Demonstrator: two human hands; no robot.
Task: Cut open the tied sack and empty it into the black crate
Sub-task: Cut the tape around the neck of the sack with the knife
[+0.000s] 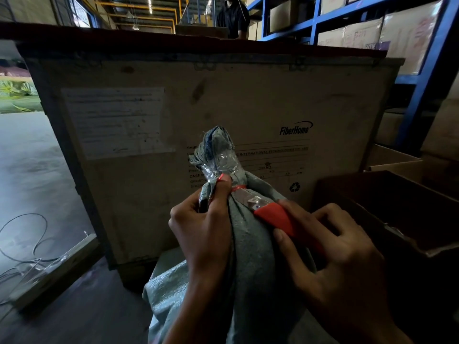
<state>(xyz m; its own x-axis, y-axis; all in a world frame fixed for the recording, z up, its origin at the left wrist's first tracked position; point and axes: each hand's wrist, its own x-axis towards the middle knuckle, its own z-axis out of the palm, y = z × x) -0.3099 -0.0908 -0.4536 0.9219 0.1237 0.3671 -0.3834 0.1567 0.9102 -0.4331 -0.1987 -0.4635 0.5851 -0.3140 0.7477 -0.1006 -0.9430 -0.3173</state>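
A grey-green woven sack [250, 269] stands upright in front of me, its neck bunched and wrapped in clear tape [223, 162] with a red tie [237, 187] around it. My left hand [206, 229] grips the sack's neck just below the tie, thumb pressed up against it. My right hand [332, 256] holds an orange-handled utility knife [280, 219], whose blade tip touches the red tie from the right. The black crate [387, 202] sits to the right of the sack, with its open top facing up and its inside dark.
A large wooden shipping crate [173, 120] with a paper label stands right behind the sack. Blue shelving [427, 78] with cardboard boxes rises at the right. Loose cables [27, 244] and a wooden skid lie on the concrete floor at left. A person stands beyond the wooden crate.
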